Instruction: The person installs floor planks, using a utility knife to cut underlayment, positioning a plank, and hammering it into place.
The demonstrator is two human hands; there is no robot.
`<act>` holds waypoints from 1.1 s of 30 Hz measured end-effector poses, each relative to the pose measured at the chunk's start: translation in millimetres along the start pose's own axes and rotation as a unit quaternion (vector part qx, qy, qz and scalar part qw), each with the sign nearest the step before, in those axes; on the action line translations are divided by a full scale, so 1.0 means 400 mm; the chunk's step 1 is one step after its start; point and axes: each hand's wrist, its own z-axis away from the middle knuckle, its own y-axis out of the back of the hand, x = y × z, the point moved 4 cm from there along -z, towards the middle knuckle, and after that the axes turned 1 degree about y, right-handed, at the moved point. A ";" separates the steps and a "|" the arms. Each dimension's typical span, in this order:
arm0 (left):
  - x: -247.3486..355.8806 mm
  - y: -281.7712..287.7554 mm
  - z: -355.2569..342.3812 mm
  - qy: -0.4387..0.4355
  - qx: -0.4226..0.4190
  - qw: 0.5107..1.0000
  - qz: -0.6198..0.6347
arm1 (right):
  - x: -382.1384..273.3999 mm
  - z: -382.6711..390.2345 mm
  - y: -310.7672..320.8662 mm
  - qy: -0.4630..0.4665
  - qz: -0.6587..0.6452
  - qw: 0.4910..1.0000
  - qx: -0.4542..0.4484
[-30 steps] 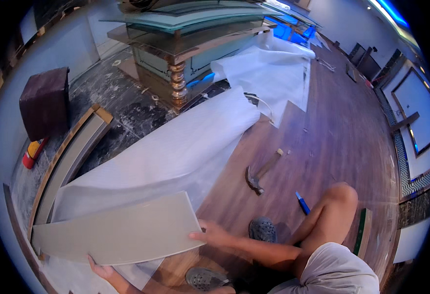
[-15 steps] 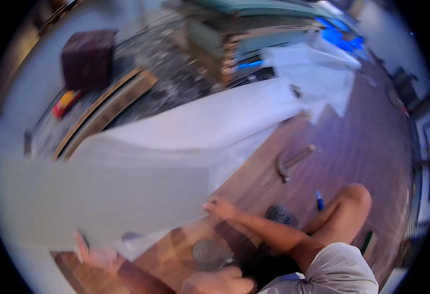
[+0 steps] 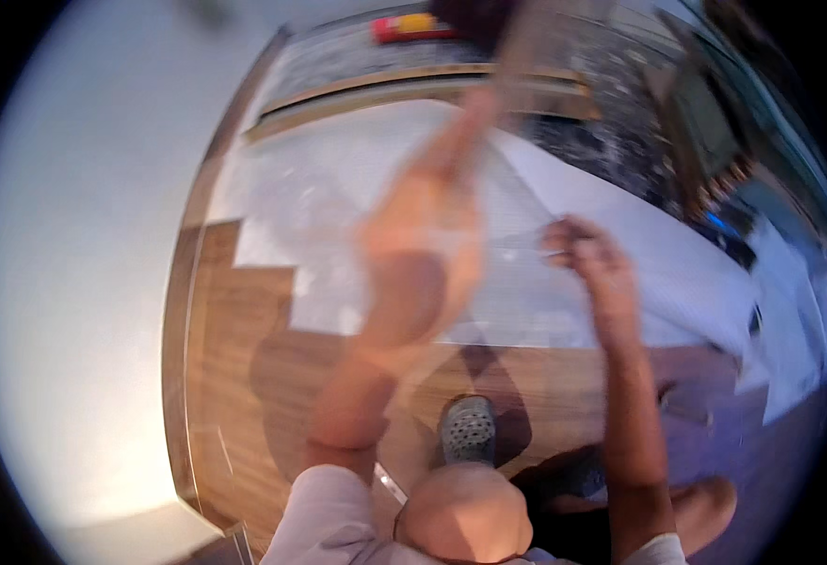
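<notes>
My left hand (image 3: 427, 221), smeared by motion, is raised over the white underlay sheet (image 3: 329, 188). From its fingers a blurred brownish plank (image 3: 523, 61) sticks up, seen narrow side on. My right hand (image 3: 597, 259) is lower and to the right, above the same sheet, with its fingers curled in. Whether a plank edge lies between those fingers is hard to make out. Below both hands, laid wood flooring (image 3: 366, 372) meets the sheet in a stepped edge on the left.
Long planks (image 3: 413, 80) lie beyond the sheet, near a red and yellow object (image 3: 413, 26) and a dark box (image 3: 474, 19). A white wall (image 3: 74, 282) stands left. My shoe (image 3: 468, 428) rests on the flooring. A hammer-like tool (image 3: 684, 405) lies right.
My view has swung left toward the wall. The broad pale board that lay flat between both hands has been lifted and turned; my left hand is raised high, my right hand is over the sheet.
</notes>
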 end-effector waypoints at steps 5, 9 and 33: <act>-0.056 -0.133 0.073 -0.142 -0.125 0.973 0.135 | -0.186 0.042 0.039 0.112 -0.245 0.953 0.136; -0.090 -0.243 0.204 -0.187 -0.206 0.948 0.157 | -0.177 0.074 0.002 0.003 -0.112 0.940 0.324; -0.643 -0.404 0.650 0.220 -0.546 0.803 -0.092 | 0.617 0.663 -0.041 -0.527 -0.363 0.762 0.101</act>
